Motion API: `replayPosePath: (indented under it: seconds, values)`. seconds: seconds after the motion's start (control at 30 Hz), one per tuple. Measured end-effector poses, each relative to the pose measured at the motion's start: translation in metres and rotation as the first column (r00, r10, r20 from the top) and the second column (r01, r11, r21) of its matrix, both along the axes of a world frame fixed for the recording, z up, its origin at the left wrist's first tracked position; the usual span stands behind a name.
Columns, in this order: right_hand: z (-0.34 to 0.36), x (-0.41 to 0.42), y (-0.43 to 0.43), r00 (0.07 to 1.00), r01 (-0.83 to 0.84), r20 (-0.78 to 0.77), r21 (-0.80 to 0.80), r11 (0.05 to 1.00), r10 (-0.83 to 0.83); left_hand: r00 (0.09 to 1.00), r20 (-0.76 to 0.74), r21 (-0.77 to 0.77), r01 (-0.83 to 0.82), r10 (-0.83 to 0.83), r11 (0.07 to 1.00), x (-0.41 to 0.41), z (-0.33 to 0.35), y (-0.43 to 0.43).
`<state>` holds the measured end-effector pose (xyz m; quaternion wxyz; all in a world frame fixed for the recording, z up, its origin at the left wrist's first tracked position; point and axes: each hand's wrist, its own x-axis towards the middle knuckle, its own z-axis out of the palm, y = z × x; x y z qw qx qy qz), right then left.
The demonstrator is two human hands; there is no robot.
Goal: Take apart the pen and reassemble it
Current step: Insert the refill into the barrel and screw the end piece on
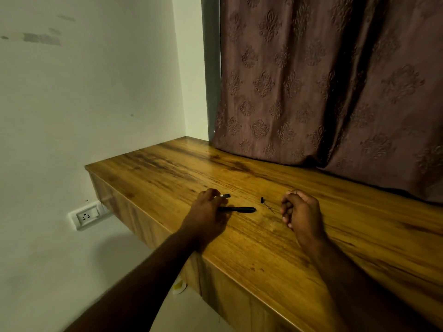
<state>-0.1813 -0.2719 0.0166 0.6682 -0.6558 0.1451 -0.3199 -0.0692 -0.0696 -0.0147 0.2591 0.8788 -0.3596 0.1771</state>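
The pen lies in parts on the wooden desk (275,248). Its black barrel (241,209) lies flat, pointing right, with its left end under my left hand (206,213). The fingertips of that hand pinch a short black and silver pen piece (224,195) just behind the barrel. A small black cap-like piece (262,200) stands further right. Beside it lies a thin wire-like part (270,208), too fine to identify. My right hand (300,209) rests on the desk to the right of these parts, its fingers curled into a loose fist with nothing visible in it.
A patterned brown curtain (323,92) hangs down onto the back of the desk. The white wall (84,104) meets the desk's left end, with a power socket (86,215) below it. The desk's front edge runs diagonally under my forearms.
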Motion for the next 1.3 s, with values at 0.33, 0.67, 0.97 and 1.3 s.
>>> replayPosePath:
  seconds: [0.33,0.67,0.97,1.3]
  values:
    - [-0.012,0.009,0.001,0.968,0.148,-0.117,-0.448,0.882,-0.222,0.999,0.025,0.112,0.044,-0.047,0.993,-0.002,0.006,-0.039]
    - [-0.02,0.025,-0.002,0.888,0.043,-0.327,-0.642,0.766,-0.324,0.996,-0.089,-0.035,0.019,-0.022,0.999,-0.011,0.011,-0.037]
    - [-0.021,0.035,-0.001,0.823,0.008,-0.322,-0.817,0.577,-0.467,0.997,-0.065,-0.119,0.039,-0.047,0.992,-0.009,0.004,-0.034]
    - [-0.015,0.019,-0.001,0.95,0.145,-0.13,-0.621,0.77,-0.284,0.997,0.058,-0.228,0.056,-0.044,0.972,-0.014,0.009,-0.033]
